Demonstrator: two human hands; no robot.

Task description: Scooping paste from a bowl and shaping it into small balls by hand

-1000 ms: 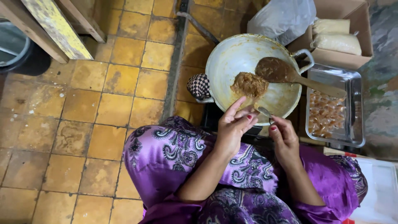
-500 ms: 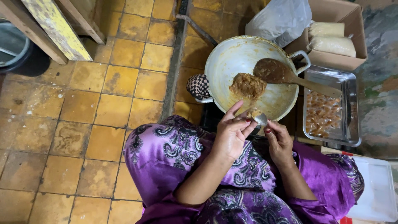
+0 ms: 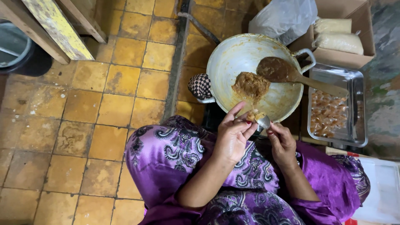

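Sticky brown paste worked off a spoon at the rim of the pan.

The left hand (image 3: 231,135) has its fingers curled, tips pinching a small lump of paste (image 3: 255,116) that sits on the bowl of a metal spoon (image 3: 262,121); the right hand (image 3: 283,143) is closed round the spoon's handle, which is hidden under the fingers. The lump looks soft, tacky and light, likely to smear or cling rather than slip, so a fingertip pinch suits it better than a full grasp. The main mound of paste (image 3: 250,85) lies in the pan (image 3: 233,58), beside a wooden paddle (image 3: 291,74) coated in the same stuff. A steel tray (image 3: 353,83) to the right holds small wrapped pieces. A checked cloth (image 3: 200,86) pads the pan's near handle.
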